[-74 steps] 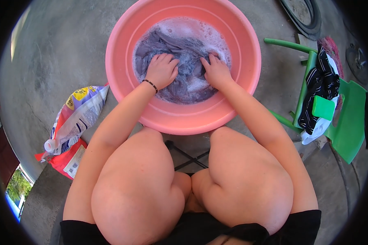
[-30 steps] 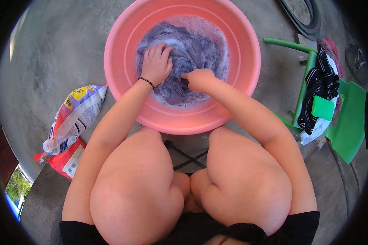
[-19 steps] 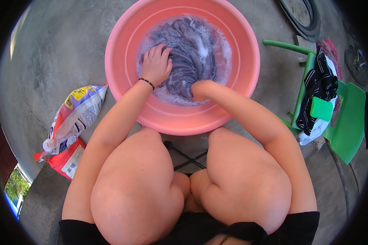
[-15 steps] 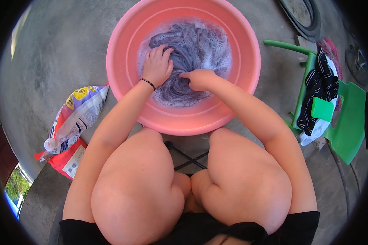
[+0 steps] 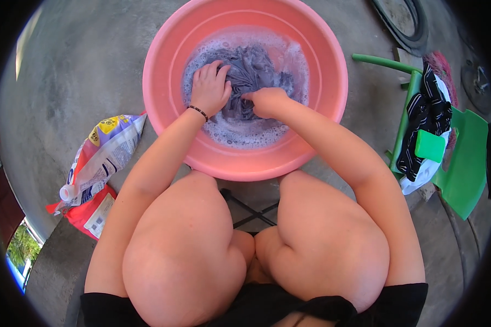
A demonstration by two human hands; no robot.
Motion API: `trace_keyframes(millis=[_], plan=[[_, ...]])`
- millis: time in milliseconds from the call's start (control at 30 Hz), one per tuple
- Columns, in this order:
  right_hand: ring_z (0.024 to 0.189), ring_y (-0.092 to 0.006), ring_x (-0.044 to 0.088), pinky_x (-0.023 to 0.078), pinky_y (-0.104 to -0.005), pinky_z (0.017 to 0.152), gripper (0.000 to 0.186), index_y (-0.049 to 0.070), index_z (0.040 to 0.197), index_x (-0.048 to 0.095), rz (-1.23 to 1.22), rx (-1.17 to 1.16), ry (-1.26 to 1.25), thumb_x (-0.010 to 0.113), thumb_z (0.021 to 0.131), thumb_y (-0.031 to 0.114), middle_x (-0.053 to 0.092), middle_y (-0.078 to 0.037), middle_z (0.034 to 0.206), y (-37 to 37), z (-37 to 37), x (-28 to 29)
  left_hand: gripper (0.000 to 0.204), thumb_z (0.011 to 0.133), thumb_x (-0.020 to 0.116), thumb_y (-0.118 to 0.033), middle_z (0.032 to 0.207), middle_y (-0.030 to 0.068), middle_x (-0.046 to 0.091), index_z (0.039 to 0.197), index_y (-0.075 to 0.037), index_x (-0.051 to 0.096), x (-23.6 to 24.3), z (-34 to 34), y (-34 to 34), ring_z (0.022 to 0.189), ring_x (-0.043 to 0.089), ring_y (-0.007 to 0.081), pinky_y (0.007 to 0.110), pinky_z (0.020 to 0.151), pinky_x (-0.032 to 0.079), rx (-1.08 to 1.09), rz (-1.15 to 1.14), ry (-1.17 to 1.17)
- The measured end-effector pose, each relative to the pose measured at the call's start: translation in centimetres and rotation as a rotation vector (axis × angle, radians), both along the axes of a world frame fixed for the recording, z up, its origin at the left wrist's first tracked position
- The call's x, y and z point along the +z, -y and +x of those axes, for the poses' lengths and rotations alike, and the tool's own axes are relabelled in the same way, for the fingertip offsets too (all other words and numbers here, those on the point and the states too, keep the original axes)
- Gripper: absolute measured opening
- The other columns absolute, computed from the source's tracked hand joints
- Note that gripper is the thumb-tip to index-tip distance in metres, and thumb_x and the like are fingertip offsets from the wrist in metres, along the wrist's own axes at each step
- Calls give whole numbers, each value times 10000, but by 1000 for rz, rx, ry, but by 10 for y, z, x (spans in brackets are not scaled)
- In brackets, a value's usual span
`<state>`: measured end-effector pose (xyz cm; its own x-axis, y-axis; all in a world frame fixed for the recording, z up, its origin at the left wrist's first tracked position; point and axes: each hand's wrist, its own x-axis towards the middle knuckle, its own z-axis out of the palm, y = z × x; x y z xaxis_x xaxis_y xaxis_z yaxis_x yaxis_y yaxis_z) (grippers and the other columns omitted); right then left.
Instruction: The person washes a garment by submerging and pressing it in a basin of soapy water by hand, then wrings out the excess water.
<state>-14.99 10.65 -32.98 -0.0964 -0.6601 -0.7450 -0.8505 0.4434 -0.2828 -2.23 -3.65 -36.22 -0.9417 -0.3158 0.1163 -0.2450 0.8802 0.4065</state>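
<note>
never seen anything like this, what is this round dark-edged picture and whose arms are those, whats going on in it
There's no robot here: the arms belong to the person wearing the camera. It sits on their head, the left of two wide fisheye cameras, looking down, so the edges look curved and dark.

The left hand spreads over soaked grey cloth in a pink basin of sudsy water. The right hand is curled against the cloth; its fingers are partly hidden, so its grip is unclear.

To the left are two bags. To the right, striped black fabric and a green block lie on a green chair.
</note>
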Motion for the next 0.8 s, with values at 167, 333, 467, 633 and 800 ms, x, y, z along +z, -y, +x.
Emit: trace_keyframes(millis=[167, 333, 467, 633, 800], plan=[[973, -248, 684, 557, -361, 737, 391, 165, 1261, 615, 49, -94, -344, 541, 877, 139, 695, -57, 1094, 0, -31, -1, 437, 835, 571, -209, 1294, 148, 486, 1242, -59, 515, -3, -1, 1, 1214, 442, 322, 458, 1032, 314, 24, -8, -4], [1015, -277, 666, 544, -393, 786, 272, 100, 1043, 726, 279, 182, -51, 600, 805, 144, 685, -109, 1107, -24, 31, -18, 508, 861, 554, -223, 1390, 180, 419, 1334, -63, 460, -9, 2, 2, 1292, 382, 351, 466, 1090, 267, 44, -29, 51], [935, -309, 674, 542, -425, 737, 427, 214, 1230, 629, -75, 81, 94, 496, 827, 172, 688, -160, 1022, -6, 24, -3, 540, 861, 547, -255, 1417, 183, 393, 1356, -66, 444, -11, 5, 4, 1321, 353, 344, 480, 1101, 252, 27, -42, 57], [871, -270, 695, 549, -390, 673, 460, 222, 1303, 566, -74, -81, -258, 559, 854, 124, 708, -85, 962, -1, -29, -3, 559, 867, 532, -286, 1435, 180, 377, 1373, -71, 430, -12, 2, 2, 1343, 329, 337, 496, 1107, 238, 53, -24, 82], [988, -250, 682, 557, -364, 734, 214, 94, 1007, 741, 232, 111, -150, 632, 825, 127, 696, -79, 1098, -17, 25, -13, 561, 880, 529, -278, 1437, 183, 375, 1386, -65, 413, -13, 2, 0, 1336, 336, 352, 485, 1101, 250, 71, -41, 107]])
